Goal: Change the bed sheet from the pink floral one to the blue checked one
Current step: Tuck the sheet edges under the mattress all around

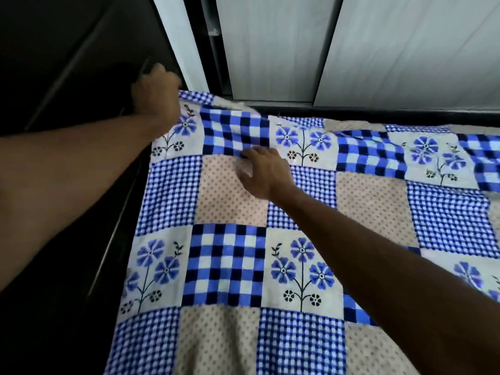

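Observation:
The blue checked sheet (224, 263), a patchwork of blue gingham, dotted beige and blue flower squares, lies spread over the bed. My left hand (157, 93) is at the sheet's far left corner with its fingers curled around the edge there. My right hand (261, 173) rests on the sheet a little nearer, fingers curled and pinching a fold of the dark checked square. The far edge of the sheet is rumpled, and a strip of bare mattress (349, 125) shows there. No pink floral sheet is in view.
A dark wooden bed frame or cabinet (67, 77) runs along the left side of the bed. Pale sliding wardrobe doors (351, 44) stand right behind the far edge, with a dark rail (378, 112) at their foot.

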Available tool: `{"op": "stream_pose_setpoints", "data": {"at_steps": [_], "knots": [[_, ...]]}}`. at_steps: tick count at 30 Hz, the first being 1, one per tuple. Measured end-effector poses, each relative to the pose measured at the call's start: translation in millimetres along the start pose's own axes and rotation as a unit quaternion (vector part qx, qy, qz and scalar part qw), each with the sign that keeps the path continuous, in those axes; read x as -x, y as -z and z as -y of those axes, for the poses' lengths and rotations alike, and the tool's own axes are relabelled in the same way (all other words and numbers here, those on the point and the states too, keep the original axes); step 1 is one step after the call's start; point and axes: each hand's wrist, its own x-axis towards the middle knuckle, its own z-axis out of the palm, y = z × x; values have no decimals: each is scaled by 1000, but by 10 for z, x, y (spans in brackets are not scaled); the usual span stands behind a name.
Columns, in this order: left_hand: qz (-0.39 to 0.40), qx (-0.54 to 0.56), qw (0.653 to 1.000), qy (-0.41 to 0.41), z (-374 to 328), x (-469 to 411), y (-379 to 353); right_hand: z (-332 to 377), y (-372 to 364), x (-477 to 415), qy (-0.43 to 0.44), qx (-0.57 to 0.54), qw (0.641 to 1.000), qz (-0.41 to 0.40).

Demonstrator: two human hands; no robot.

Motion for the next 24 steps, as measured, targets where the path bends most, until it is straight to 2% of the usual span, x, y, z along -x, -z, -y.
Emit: {"op": "stream_pose_setpoints", "data": {"at_steps": [2,4,7,10,13,17,20,24], "knots": [[42,-27,998,-41,-125,154,-109,-25,-194,101,-19,42,996,82],[76,-12,995,-61,-250,429,-314,-60,-347,166,-12,66,991,117],[109,-9,991,-80,-311,863,-696,-55,-421,189,-11,59,993,97],[169,-43,983,-57,-145,1035,-1015,-56,-352,86,-4,32,999,23],[151,-12,988,-38,-1,1029,-1200,-116,-333,-87,-39,9,999,-18],[142,-20,988,-57,-26,858,-1269,-144,-451,-220,-45,80,993,72],[163,-42,982,-85,-54,733,-1280,-122,-513,-236,-40,105,988,102],[139,-78,980,-119,-56,509,-1269,-85,-436,-436,-32,125,981,147]]}}
